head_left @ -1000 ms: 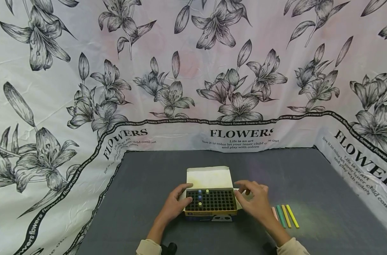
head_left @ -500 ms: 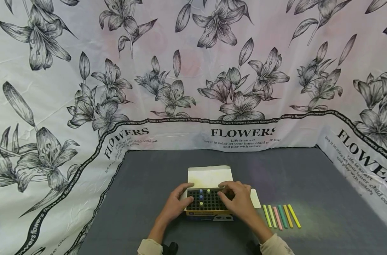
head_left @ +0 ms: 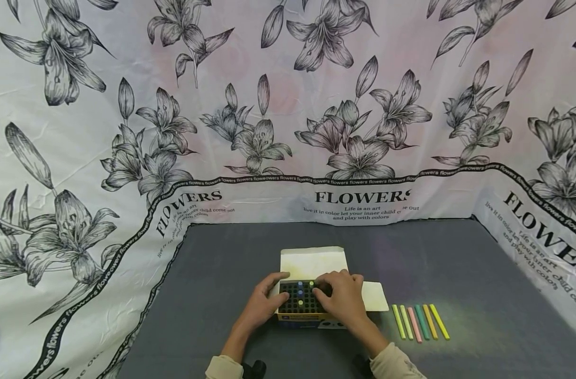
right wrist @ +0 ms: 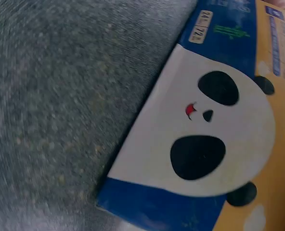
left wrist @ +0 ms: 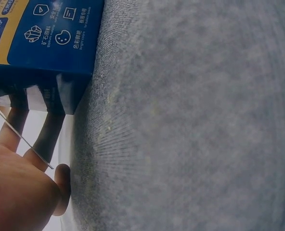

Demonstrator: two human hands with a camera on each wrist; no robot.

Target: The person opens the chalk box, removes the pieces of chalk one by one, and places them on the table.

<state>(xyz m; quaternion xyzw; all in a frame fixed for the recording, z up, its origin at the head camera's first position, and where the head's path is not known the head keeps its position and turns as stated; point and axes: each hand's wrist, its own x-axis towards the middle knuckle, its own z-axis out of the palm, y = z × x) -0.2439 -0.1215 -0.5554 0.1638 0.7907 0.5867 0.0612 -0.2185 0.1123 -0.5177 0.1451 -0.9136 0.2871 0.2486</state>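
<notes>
Blue-and-yellow cardboard box: left hand clamps its left end; right hand partly covers its round black holes, grip indiscernible.

Booth-like workspace, flower-print cloth surround, grey tabletop

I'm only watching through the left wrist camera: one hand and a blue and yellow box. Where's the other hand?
Observer: The right hand is over the right part of the black tray in the box.
Visitor: So what's in that tray?
Observer: Two blue and two yellow stick ends show in its holes; the hand may hide others.
Visitor: Anything lying outside the box?
Observer: Yes, six colored sticks lie in a row on the gray table, right of the box.
</notes>
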